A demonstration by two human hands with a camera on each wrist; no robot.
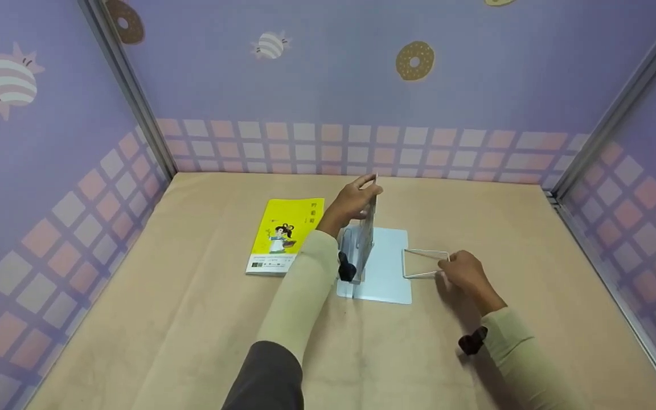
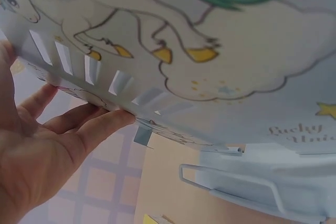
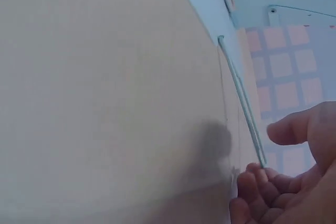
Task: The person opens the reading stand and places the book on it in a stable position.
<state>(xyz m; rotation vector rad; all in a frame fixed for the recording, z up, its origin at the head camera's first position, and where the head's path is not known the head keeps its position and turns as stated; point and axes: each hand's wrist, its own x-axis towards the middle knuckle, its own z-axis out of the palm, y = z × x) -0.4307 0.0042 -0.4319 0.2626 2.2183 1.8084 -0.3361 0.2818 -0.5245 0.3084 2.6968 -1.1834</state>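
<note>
A pale blue book stand has its base plate (image 1: 390, 262) flat on the table and its panel (image 1: 369, 230) standing nearly upright. In the left wrist view, unicorn artwork (image 2: 236, 61) and a row of slots show on that panel. My left hand (image 1: 353, 202) holds the panel's top edge between thumb and fingers. From the base's right side a thin wire frame (image 1: 426, 250) sticks out over the table. My right hand (image 1: 467, 272) has its fingers curled at the outer end of this wire; its thumb is a little apart in the right wrist view.
A yellow book (image 1: 288, 228) with a cartoon figure lies left of the stand, partly behind my left forearm. The beige tablecloth (image 1: 191, 319) covers the table. Patterned purple walls (image 1: 333, 85) enclose the back and both sides.
</note>
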